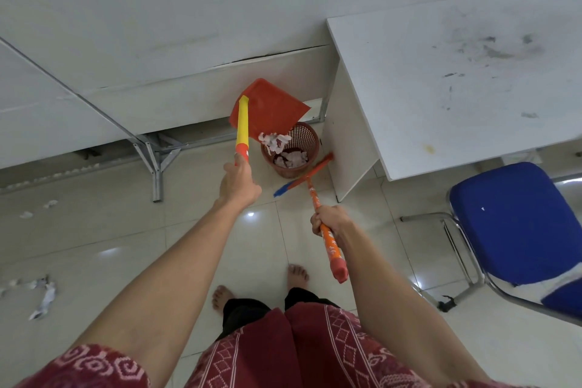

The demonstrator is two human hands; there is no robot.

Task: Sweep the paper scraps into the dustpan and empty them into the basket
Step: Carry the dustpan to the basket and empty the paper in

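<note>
My left hand (237,183) grips the yellow-and-orange handle of the red dustpan (273,109), which is tilted over the brown basket (310,138). White paper scraps (273,139) slide off the pan's lip at the basket's rim, and more scraps (293,158) lie inside the basket. My right hand (329,220) grips the orange broom handle (331,249); the broom head (302,176), red and blue, rests on the floor just in front of the basket. Loose scraps (42,294) remain on the floor at far left, with small bits (37,209) farther back.
A white desk (456,82) stands to the right, its side panel beside the basket. A blue chair (516,230) with metal legs is at right. A white table with metal legs (156,164) spans the left. My bare feet (261,285) stand on beige tiles.
</note>
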